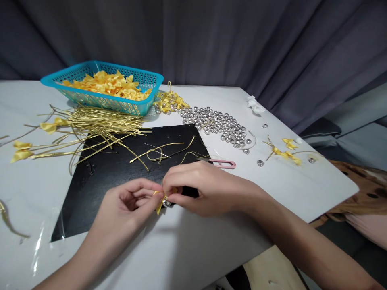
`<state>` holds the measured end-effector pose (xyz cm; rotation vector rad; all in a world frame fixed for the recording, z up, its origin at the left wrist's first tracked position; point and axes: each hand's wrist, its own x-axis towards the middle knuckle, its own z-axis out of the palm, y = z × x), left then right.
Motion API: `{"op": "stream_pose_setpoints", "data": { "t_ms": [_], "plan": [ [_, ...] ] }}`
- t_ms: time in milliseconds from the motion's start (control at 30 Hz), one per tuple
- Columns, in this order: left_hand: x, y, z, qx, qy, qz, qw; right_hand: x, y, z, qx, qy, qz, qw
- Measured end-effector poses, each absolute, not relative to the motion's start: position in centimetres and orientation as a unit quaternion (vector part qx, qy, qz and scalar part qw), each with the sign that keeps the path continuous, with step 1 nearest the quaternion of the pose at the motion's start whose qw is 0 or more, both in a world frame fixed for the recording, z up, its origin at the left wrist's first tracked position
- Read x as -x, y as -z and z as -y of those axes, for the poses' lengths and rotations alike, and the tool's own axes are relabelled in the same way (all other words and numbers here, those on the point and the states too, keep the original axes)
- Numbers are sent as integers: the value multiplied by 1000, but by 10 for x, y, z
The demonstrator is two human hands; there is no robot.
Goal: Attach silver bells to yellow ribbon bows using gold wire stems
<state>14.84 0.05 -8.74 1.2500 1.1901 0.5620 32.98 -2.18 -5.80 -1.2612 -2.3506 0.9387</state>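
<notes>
My left hand (pixel 128 205) and my right hand (pixel 196 187) meet over the near edge of a black mat (pixel 121 169). Both pinch a small yellow ribbon bow (pixel 161 203) between fingertips; a tiny silver piece shows right beside it. The fingers of both hands are closed around it. A few loose gold wire ties (pixel 165 151) lie on the mat just beyond my hands.
A teal basket (pixel 102 86) of yellow bows stands at the back left, with a heap of gold ties (pixel 96 125) before it. Silver beads (pixel 217 125) spread at the back right. Pink-handled scissors (pixel 223 163) lie by my right hand. Finished bows (pixel 286 151) rest near the table's right edge.
</notes>
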Motion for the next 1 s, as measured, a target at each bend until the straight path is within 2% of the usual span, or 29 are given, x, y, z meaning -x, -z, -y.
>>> {"op": "stream_pose_setpoints", "data": {
  "t_ms": [133,233,433,700,1000],
  "plan": [
    [-149,87,-1,-519,-260,-533,616,-325,57,23,529,-381,737,178],
    [-149,88,-2,-513,-264,-534,618,-326,58,22,522,-402,730,183],
    [-151,88,-3,-504,-255,-537,627,-334,61,18,427,-337,816,198],
    [-150,87,-5,-522,-254,-530,618,-331,62,22,425,-280,849,143],
    [-150,88,-4,-492,-260,-549,624,-327,57,21,520,-391,739,178]
  ]
}}
